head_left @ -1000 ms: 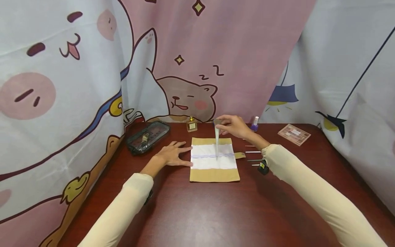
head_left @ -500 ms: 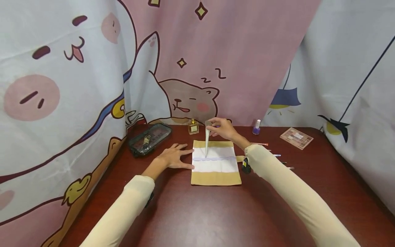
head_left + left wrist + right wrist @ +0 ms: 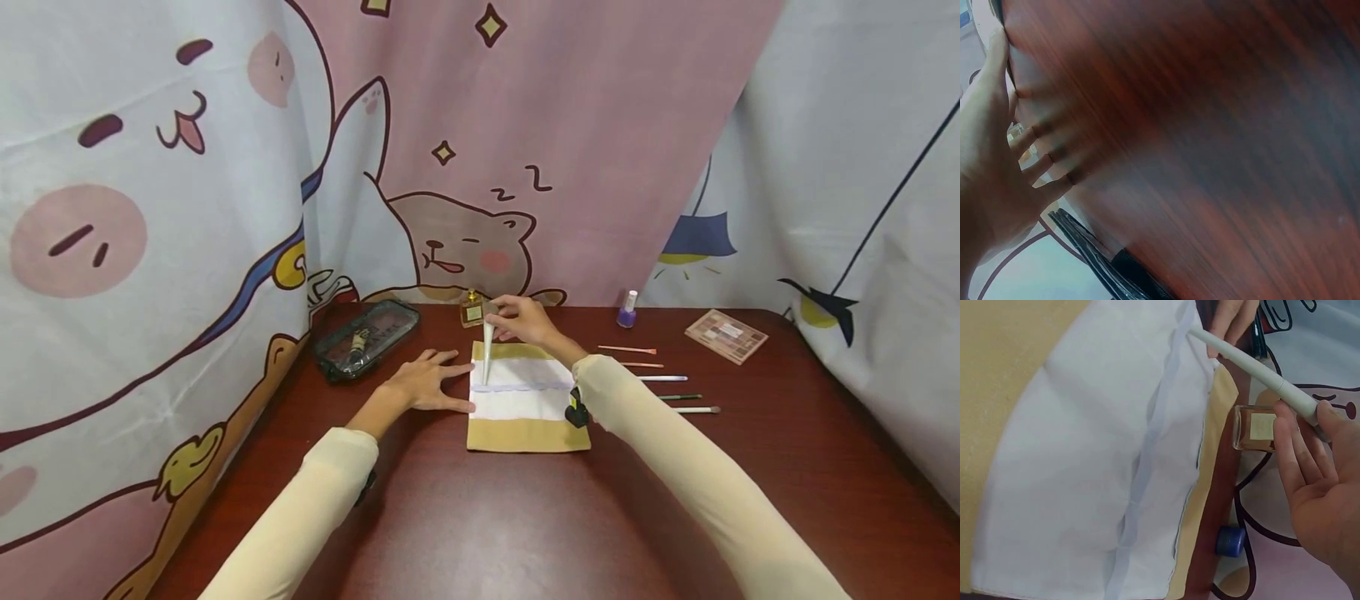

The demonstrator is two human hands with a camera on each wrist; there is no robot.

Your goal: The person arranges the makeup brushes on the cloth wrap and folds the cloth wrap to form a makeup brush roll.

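An unrolled tan and white fabric brush roll (image 3: 525,406) lies on the table, a lavender elastic strip (image 3: 1147,440) running across its white middle. My right hand (image 3: 528,322) pinches a white-handled makeup brush (image 3: 487,354) near its bristle end, bristles up. The handle's narrow tip points down at the strip, close to the roll's left edge, as the right wrist view also shows. My left hand (image 3: 422,382) rests on the table with fingers spread, thumb and index fingertip at that same edge. In the left wrist view the left hand (image 3: 991,150) shows from the side.
Right of the roll lie several thin makeup brushes, among them a green one (image 3: 684,397). A perfume bottle (image 3: 472,312), a purple nail polish bottle (image 3: 627,315) and an eyeshadow palette (image 3: 726,337) stand or lie along the back. A clear black-edged pouch (image 3: 393,325) sits at back left.
My right hand has carried the makeup brush leftward along the lavender strip, from right of the roll's middle to near its left edge. The left hand keeps its place on the roll's edge.
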